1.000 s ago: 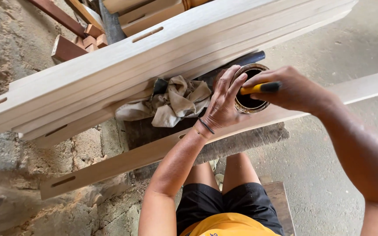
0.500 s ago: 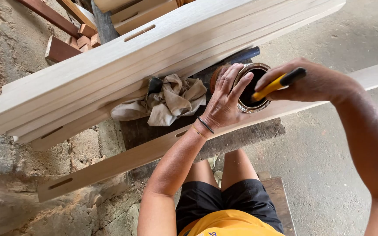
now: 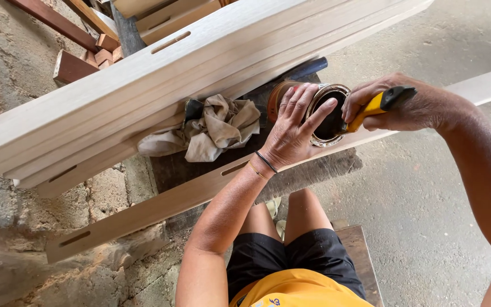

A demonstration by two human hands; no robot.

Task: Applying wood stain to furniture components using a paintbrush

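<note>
We see the left hand (image 3: pixel 291 133) spread flat over the side and rim of an open metal can (image 3: pixel 313 111), fingers apart and pressing on it, steadying it rather than closing round it. The can stands on a dark tabletop (image 3: pixel 200 162), its inside dark; we cannot tell how full it is. The right hand (image 3: pixel 396 105) is closed tight on a yellow and black tool handle (image 3: pixel 379 102), the handle tilted with its lower end at the can's rim. The working end is hidden by the rim and the fingers, so we cannot tell the kind of tool.

Just left of the can lies a crumpled beige rag (image 3: pixel 211 131), touching the tabletop. A pale slotted wooden rail (image 3: pixel 160 202) runs slantwise under both wrists, across the near edge of the tabletop. Beyond the can, several similar pale rails (image 3: pixel 160 85) lie stacked side by side, also slantwise. Dark reddish wood offcuts (image 3: pixel 72 65) sit at upper left on a sawdust-strewn floor (image 3: pixel 12 68). At bottom we note black shorts and a yellow shirt.
</note>
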